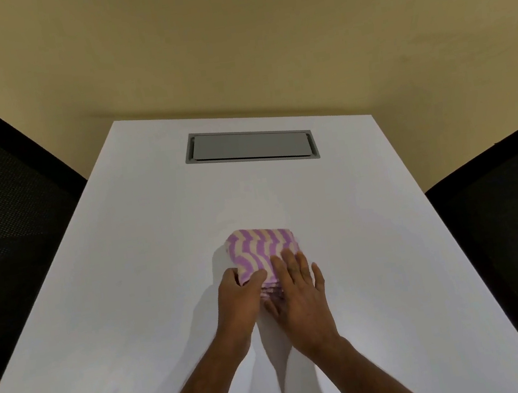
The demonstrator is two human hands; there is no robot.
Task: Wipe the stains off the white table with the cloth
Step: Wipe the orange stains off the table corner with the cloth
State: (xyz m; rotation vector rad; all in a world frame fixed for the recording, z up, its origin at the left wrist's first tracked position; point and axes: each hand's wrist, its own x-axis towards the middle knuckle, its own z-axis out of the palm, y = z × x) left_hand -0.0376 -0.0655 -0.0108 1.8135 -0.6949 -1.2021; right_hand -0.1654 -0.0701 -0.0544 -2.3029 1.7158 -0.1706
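Cloth (261,252) under both hands' fingertips

The worktop (149,278) looks smooth, matt white laminate; the cloth (260,249) is soft, fuzzy terry with purple and cream wavy stripes; the inset cable hatch (250,146) reads as matt grey metal; the chairs (4,215) wear black woven mesh

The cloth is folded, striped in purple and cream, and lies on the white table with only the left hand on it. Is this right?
Not quite. The head view shows both hands on the cloth: the left hand grips its near left corner, and the right hand lies flat on its near edge. It is indeed folded, purple and cream striped, on the white table.
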